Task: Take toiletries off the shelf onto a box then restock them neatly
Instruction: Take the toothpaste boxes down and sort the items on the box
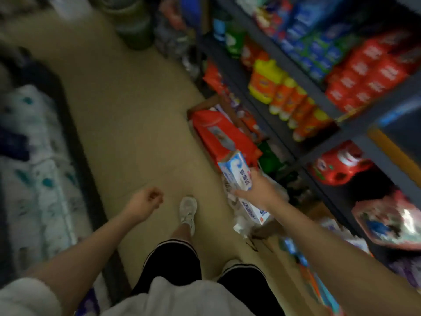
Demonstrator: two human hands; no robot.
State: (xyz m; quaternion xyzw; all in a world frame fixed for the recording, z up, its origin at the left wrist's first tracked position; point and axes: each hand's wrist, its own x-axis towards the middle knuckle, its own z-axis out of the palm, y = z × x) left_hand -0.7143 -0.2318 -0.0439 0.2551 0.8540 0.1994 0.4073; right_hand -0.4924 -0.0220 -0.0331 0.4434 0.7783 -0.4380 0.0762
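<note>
Now my right hand [257, 190] holds a blue and white pack [237, 173] by its near end. The pack sticks out past my fingers, tilted up, over the floor [127, 124] by the shelf [303, 153]. My left hand [148, 199] is curled up with nothing in it, well apart from the pack.

The pack could slip, I think. I only have one end of it, and the rest hangs free. If I swing my arm fast, it might fall on the floor.

A box [193, 110] sits on the floor past the pack, close to the shelf, with a red pack [218, 137] lying on it. My pack could bump the red pack and push it off if I drop it down hard. It could also land crooked.

More blue and white packs [252, 213] lie just under my right hand. I could knock them with my arm.

Everything looks blurry, so I cannot read the words on the pack.
</note>
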